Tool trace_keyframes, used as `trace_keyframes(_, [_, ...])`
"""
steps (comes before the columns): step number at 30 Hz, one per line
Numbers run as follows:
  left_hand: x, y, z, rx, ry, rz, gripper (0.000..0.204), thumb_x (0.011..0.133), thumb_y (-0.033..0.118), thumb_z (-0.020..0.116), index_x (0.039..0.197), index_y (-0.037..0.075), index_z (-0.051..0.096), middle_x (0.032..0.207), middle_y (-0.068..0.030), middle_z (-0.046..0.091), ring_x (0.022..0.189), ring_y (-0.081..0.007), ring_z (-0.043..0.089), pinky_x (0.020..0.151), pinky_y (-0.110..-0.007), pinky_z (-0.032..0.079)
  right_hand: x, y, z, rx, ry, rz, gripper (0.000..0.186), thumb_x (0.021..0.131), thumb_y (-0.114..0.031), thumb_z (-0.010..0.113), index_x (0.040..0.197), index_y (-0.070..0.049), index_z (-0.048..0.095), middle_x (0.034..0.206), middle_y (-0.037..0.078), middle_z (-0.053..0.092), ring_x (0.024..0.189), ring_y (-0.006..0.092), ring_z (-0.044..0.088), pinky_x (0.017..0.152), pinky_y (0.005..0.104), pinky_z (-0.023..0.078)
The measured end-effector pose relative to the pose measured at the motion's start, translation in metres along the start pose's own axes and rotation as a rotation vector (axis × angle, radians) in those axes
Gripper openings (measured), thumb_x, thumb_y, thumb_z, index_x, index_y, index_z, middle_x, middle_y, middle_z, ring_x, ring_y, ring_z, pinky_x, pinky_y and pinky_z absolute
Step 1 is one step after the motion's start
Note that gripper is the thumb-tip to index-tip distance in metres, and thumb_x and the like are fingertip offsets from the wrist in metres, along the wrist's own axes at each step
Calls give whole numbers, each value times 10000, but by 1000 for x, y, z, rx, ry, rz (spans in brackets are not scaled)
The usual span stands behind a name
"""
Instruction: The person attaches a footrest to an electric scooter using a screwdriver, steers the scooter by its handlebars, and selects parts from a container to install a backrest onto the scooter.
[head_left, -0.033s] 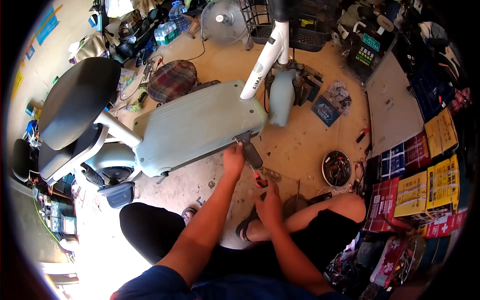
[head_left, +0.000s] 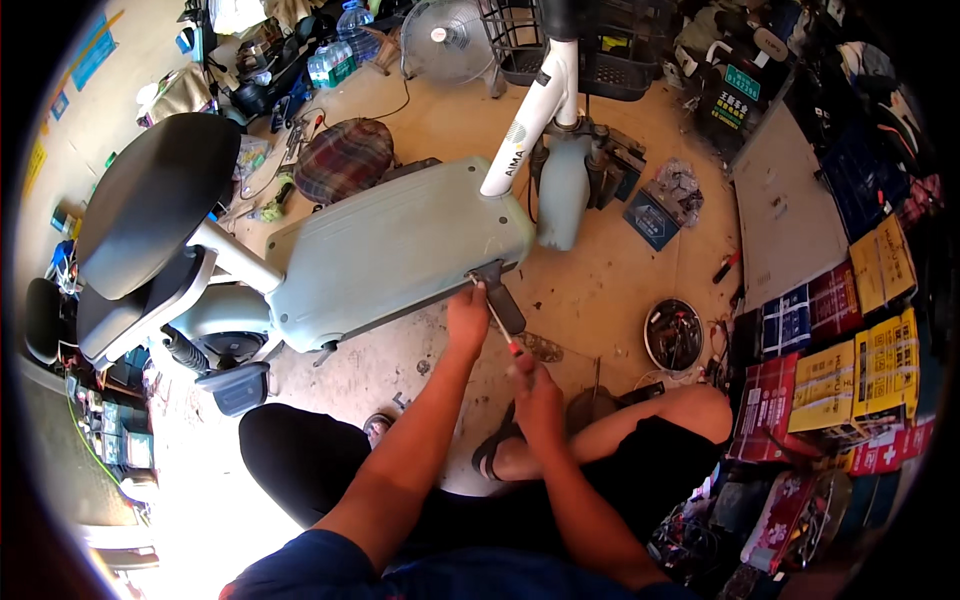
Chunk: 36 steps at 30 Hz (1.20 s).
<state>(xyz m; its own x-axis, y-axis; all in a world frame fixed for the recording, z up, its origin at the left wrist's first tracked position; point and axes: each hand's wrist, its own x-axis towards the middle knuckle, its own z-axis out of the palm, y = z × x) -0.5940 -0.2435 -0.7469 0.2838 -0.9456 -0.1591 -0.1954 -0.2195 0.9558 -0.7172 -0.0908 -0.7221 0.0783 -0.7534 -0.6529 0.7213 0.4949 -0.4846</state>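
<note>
Big pale grey-green scooter [head_left: 390, 250] lying on its side across the middle of the floor, footboard face up toward the camera, probably tipped that way to get at the edge hardware. Black seat [head_left: 150, 200] off to the left, white steering stem [head_left: 535, 110] running up to the far side, front fender [head_left: 563, 190] just right of it. Dark bracket [head_left: 500, 295] hanging off the near right corner of the deck, right where the work is.

Left hand [head_left: 467, 318] up against that corner, fingers curled and pressing on the deck edge beside the bracket, looks like steadying it. Right hand [head_left: 537, 385] nearer, fist closed round the red handle of a screwdriver [head_left: 497, 320], shaft angled up and left, tip at the deck corner. Can't tell what the tip sits in, too small.

Round the sides: stack of red and yellow cartons [head_left: 850, 370] on the right, basket [head_left: 600, 50] and fan [head_left: 445, 40] far back, plaid cushion [head_left: 345, 155] far left of the deck, round dish of small parts [head_left: 674, 335] on the floor right of the hands. Own bent knees crowding the near side, sandal tucked under the right hand, so not much elbow room.
</note>
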Motion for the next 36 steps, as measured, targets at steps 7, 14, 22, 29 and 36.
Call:
trace_keyframes(7, [5, -6, -11, 130, 27, 66, 414, 1012, 337, 563, 908, -50, 667, 816, -292, 662, 826, -499, 642, 749, -527, 479, 6, -7, -7, 426, -464, 301, 561, 1018, -502, 619, 1306, -22, 593, 1168, 143, 703, 1062, 257, 679, 892, 396, 580])
trace_keyframes(14, [7, -12, -4, 63, 28, 80, 405, 1018, 344, 564, 925, -36, 668, 802, -267, 661, 776, -456, 638, 739, -489, 489, -28, -17, 21, -1020, 150, -450, 612, 1085, -499, 475, 1305, 68, 539, 1216, 202, 679, 988, 307, 712, 804, 389, 597])
trace_keyframes(22, [4, -2, -3, -39, -38, -16, 403, 1018, 333, 573, 904, -45, 656, 786, -273, 648, 751, -464, 615, 722, -478, 480, 2, -18, 0, -153, 52, -139, 459, 1085, -388, 533, 1280, 26, 572, 1103, 126, 716, 929, 244, 708, 769, 357, 570])
trace_keyframes(29, [0, 7, 0, 136, 39, 146, 392, 1010, 315, 575, 886, -49, 654, 791, -285, 650, 769, -484, 624, 713, -508, 473, 10, 11, -6, 176, -40, 26, 543, 1041, -459, 590, 1352, -16, 554, 1082, 116, 712, 1039, 278, 706, 826, 379, 585])
trace_keyframes(36, [8, -6, -5, 34, 5, 79, 399, 1014, 318, 562, 885, -47, 656, 795, -295, 643, 797, -495, 631, 727, -523, 474, -13, -16, 3, -89, 107, -39, 619, 1058, -544, 509, 1331, 10, 563, 1081, 110, 716, 1015, 241, 720, 770, 341, 597])
